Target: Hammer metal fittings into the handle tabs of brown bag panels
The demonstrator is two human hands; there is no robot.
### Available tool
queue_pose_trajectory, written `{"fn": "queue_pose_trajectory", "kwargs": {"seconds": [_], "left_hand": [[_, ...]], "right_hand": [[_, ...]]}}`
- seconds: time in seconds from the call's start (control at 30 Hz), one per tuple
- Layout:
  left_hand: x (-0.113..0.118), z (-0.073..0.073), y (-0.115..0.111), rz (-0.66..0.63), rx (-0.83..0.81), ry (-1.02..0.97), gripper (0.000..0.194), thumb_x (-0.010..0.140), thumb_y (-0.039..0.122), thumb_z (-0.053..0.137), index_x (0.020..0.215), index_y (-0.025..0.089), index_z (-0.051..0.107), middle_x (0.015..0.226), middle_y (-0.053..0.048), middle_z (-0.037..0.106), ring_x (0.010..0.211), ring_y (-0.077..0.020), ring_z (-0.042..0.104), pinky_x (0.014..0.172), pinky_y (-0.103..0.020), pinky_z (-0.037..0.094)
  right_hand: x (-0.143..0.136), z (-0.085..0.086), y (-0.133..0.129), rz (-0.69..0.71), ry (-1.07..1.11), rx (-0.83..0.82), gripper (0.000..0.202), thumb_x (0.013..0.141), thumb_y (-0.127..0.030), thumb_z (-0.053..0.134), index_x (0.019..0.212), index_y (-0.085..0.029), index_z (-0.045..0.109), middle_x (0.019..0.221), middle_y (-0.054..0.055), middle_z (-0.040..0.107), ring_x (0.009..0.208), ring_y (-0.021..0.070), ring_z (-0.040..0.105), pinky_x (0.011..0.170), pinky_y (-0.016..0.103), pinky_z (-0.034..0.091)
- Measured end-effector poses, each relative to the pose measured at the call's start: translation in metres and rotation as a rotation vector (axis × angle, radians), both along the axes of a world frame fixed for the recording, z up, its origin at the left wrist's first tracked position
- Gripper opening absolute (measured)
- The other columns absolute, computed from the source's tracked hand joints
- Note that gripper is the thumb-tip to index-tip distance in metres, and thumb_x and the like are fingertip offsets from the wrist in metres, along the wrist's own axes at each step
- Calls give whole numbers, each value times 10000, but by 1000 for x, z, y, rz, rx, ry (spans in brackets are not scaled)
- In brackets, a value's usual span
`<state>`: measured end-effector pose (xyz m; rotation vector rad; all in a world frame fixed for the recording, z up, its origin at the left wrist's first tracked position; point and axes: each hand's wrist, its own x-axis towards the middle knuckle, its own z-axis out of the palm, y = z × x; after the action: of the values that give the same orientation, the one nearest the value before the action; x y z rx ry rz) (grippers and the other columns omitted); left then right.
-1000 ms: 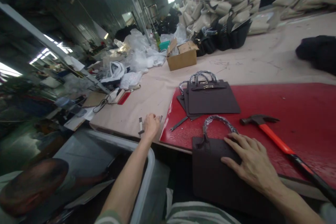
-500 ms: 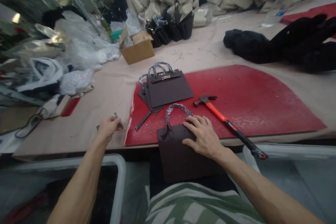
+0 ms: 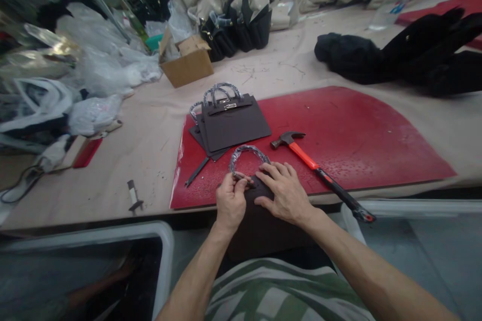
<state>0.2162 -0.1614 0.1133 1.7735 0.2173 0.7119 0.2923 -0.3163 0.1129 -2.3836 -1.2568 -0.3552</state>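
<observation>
Red mat (image 3: 357, 135) beyond left hand (image 3: 230, 203) (pinch grip) and palm-down right hand (image 3: 286, 193).

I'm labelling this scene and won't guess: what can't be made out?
In the head view:
What the small piece in the left grip is: too small, partly covered by the grip.
Part of the dark panel: beneath the right grip.
The lower stacked panels: mostly covered by the top panel.
Rest of the black bundle: cut off by the right edge.

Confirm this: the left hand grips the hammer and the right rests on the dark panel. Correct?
Not quite: the head view shows the left hand by the wrapped handle, the hammer lying untouched. The right hand does rest on the dark panel.
</observation>
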Motion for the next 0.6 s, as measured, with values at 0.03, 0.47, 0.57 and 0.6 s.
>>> {"fn": "queue_pose_trajectory", "kwargs": {"seconds": [0.03, 0.47, 0.57, 0.6], "left_hand": [[1, -2, 0, 13, 49, -3, 144, 945, 285, 538, 892, 172, 610, 843, -32, 706, 780, -143, 717, 752, -280, 629], [0, -11, 0, 24, 184, 1, 124, 972, 265, 508, 933, 183, 593, 874, -28, 725, 808, -146, 717, 772, -282, 622], [1, -11, 1, 13, 256, -13, 114, 969, 234, 496, 926, 192, 592, 870, -21, 718, 810, -141, 712, 780, -269, 606], [2, -11, 1, 7, 286, -17, 110, 965, 221, 490, 927, 197, 591, 869, -20, 715, 813, -142, 710, 784, -267, 601]], "right_hand": [[0, 0, 0, 2, 1, 4, 613, 820, -465, 775, 1331, -204, 561, 1413, 88, 495, 1279, 337, 385, 1130, 539, 275], [1, 0, -3, 18, 20, 31, 646, 801, -460, 799, 1335, -192, 553, 1394, 91, 502, 1275, 334, 381, 1139, 539, 262], [1, -1, -3, 20, 23, 43, 624, 807, -454, 791, 1325, -197, 557, 1385, 92, 508, 1268, 335, 387, 1134, 536, 268], [1, -1, -3, 24, 24, 49, 616, 809, -449, 788, 1322, -197, 558, 1382, 93, 510, 1264, 335, 390, 1134, 535, 269]]}}
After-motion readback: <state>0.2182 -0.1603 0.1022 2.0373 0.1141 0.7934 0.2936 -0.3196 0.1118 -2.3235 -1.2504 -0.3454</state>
